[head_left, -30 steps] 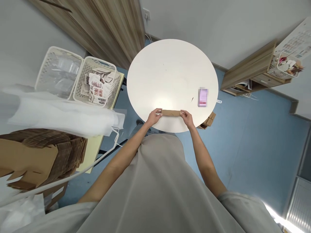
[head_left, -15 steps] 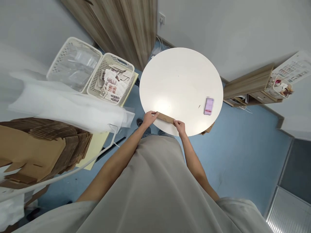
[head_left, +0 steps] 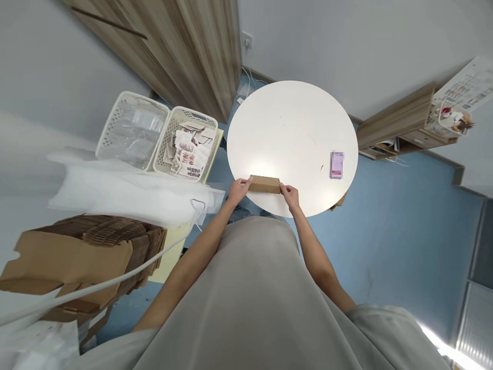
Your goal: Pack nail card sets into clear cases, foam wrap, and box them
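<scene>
A small brown cardboard box [head_left: 265, 184] is held level over the near edge of the round white table [head_left: 292, 128]. My left hand [head_left: 239, 190] is closed on its left end, with the thumb on top. At the right end, my right hand [head_left: 289, 195] pinches the box's corner between thumb and fingers. The undersides of the fingers are hidden. Toward the table's right side lies a purple, blurred-out rectangular item [head_left: 336, 165], apart from both hands.
On my left stand two white baskets, one with clear plastic packs [head_left: 134, 133], the other with printed cards [head_left: 188, 154]. Below them are a white foam roll [head_left: 131, 190] and stacked flat cardboard [head_left: 88, 252]. A wooden cabinet [head_left: 400, 118] stands at the right.
The box has turned in my hands, from a narrow side showing to a wider face, and tilted then levelled. Both hands keep hold. My view has shifted, moving the table right in the picture.
</scene>
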Available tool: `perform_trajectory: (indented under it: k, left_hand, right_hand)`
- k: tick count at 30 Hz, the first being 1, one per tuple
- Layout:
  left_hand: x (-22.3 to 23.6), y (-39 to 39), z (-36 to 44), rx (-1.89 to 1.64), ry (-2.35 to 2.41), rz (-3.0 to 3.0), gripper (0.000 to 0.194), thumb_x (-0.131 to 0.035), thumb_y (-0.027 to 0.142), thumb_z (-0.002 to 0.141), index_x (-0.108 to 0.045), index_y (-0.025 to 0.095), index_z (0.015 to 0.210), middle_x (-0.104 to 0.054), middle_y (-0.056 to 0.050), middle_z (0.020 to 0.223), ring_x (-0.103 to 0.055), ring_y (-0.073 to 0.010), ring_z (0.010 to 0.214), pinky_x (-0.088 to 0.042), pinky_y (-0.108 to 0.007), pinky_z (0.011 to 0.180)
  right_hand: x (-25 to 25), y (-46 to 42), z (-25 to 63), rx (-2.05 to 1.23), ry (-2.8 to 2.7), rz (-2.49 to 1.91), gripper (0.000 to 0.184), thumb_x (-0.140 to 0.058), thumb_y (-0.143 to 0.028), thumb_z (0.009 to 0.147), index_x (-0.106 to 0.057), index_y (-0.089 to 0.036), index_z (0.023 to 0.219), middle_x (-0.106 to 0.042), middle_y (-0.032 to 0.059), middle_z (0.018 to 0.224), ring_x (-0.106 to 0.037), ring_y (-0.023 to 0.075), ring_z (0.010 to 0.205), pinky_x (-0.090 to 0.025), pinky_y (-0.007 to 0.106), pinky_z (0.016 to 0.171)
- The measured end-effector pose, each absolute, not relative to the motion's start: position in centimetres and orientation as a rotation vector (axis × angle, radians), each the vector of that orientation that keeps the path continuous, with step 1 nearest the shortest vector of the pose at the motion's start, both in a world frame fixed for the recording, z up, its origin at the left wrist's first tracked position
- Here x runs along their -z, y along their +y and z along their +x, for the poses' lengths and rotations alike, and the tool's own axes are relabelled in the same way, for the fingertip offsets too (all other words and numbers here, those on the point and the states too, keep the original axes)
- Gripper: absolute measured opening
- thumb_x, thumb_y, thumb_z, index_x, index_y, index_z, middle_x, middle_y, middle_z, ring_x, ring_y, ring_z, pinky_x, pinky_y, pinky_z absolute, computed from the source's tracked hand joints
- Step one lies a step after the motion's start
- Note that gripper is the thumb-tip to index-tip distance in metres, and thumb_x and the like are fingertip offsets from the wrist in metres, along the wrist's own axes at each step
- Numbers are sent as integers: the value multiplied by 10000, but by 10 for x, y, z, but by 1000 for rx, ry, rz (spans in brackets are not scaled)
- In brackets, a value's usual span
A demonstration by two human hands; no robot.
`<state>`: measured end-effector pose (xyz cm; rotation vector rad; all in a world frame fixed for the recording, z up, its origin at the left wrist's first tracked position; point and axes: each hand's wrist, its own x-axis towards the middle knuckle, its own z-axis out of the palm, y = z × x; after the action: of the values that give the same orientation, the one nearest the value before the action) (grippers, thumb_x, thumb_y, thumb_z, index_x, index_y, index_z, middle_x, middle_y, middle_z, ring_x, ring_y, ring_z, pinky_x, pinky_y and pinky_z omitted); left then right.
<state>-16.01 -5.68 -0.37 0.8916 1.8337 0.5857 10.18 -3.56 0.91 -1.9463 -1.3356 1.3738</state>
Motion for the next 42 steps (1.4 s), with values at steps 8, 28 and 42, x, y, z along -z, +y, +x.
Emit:
perform_trajectory:
  k: [8, 28, 42]
  left_hand:
    - [22, -66, -106, -544, 1786, 885, 236, -781, 461, 867, -763, 235, 934, -831, -122, 1157, -773, -338, 1093, -612, -467, 993]
    - [-3, -126, 54, -613, 1713, 894, 249, -710, 335, 895, -639, 234, 1111, -737, -123, 1353, -687, -259, 1312, -604, -418, 1061]
    - [2, -223, 232, -937, 1526, 807, 406, -741, 458, 927, -667, 185, 1218, -754, -164, 1366, -762, -265, 1190, -611, -425, 1061]
  right_hand:
    - [13, -59, 162, -1478, -964, -1846, 481, -829, -655, 774, -849, -241, 1018, -842, 92, 1192, -736, 335, 1216, -570, 495, 1117]
    - [50, -117, 303, -1604, -568, -1636, 554, -932, -526, 651, -835, -210, 1095, -810, 108, 1309, -693, 331, 1325, -549, 516, 1173]
    - [32, -216, 492, -1737, -584, -1653, 678, -1033, -543, 497, -651, -275, 989, -801, 33, 947, -769, 252, 1028, -601, 425, 996]
